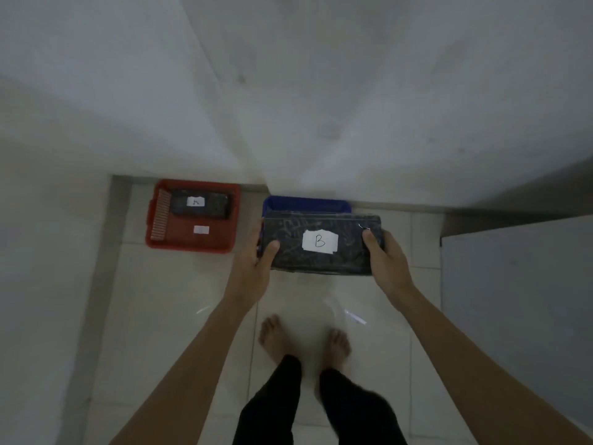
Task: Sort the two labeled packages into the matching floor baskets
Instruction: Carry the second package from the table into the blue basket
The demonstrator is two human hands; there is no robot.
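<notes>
I hold a dark wrapped package point(321, 256) with a white label marked B, flat in front of me. My left hand point(256, 258) grips its left end and my right hand point(383, 261) grips its right end. Behind and below the package shows the back rim of a blue basket point(306, 203) on the floor; most of it is hidden by the package. To the left stands a red basket point(192, 242) with a small white label on its floor. Inside it lies the other dark package point(200, 205), whose white label reads A.
Both baskets stand against a white wall point(288, 91) in a corner of the pale tiled floor point(179, 300). A white wall surface point(48, 252) runs along the left and a white panel point(519, 277) on the right. My bare feet point(305, 342) stand just behind the package.
</notes>
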